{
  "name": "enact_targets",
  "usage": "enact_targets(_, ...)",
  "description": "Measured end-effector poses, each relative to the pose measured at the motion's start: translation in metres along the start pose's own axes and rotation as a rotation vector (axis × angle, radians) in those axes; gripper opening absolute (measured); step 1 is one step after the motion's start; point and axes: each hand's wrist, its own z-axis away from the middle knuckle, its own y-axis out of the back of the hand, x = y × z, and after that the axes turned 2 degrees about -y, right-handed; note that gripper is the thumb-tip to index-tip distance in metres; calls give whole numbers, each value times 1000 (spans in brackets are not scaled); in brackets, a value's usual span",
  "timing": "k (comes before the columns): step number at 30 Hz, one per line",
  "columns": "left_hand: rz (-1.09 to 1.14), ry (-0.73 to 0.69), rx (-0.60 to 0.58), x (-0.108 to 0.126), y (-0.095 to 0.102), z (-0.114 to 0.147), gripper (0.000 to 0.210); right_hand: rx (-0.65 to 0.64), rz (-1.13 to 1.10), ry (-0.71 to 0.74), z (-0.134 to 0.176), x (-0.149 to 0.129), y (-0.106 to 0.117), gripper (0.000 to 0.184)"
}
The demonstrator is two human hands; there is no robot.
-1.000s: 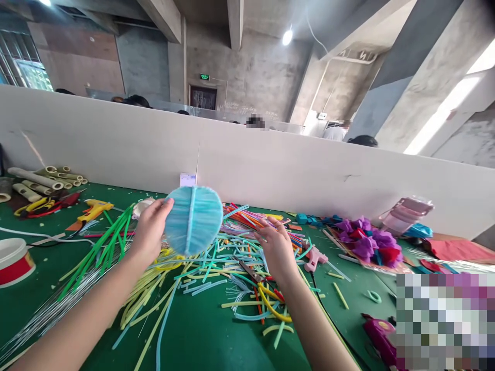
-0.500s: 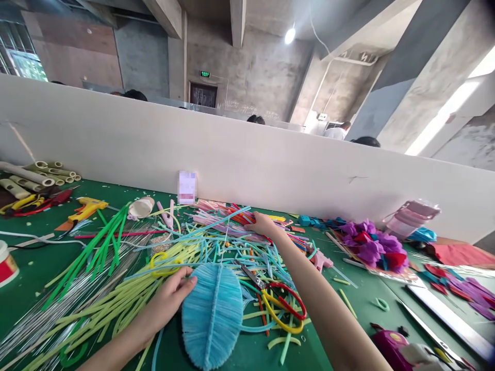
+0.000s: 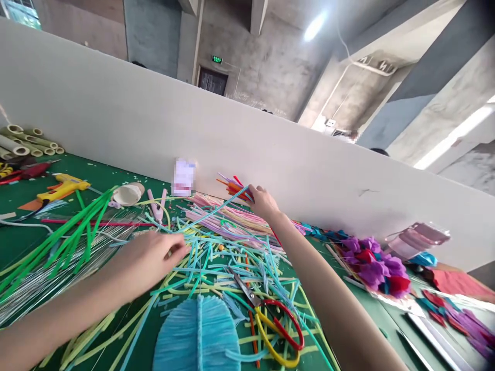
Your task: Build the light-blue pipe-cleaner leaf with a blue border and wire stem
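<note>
the right hand [image 3: 264, 202] gripped a stem bundle [image 3: 234, 188]; the left hand [image 3: 154, 251], fingers [image 3: 175, 240] half-curled, grasp unclear, was nearer the blue leaf [image 3: 198, 335], lying bodyward of those fingers, long axis running front-to-back.

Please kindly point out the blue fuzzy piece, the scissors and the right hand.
Blue fuzzy piece [image 3: 199, 335], head view: on its central rib.
Scissors [image 3: 253, 299], head view: near the pivot.
Right hand [image 3: 265, 202], head view: back of the hand.

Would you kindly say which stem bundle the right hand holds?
The right hand holds the orange-red bundle; the green bundle and pink bundle lie on the table.
</note>
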Motion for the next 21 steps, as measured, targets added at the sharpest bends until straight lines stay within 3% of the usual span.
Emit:
enact_targets(2,-250,-203,7,7,-10,-33,23,21,36,54,-6,-3,-4,38)
enact_targets(6,-391,-489,-208,9,-65,-87,26,30,50,121,-16,-7,-14,44)
enact_targets(9,-444,-522,-212,-1,-108,-105,36,13,31,121,-18,-4,-20,41)
enact_targets(13,-624,-525,-210,-18,-132,-96,43,-19,-7,104,-16,7,-29,47)
enact_targets(21,-762,-613,-241,-40,-135,-40,50,-122,-95,33,-17,16,-47,39)
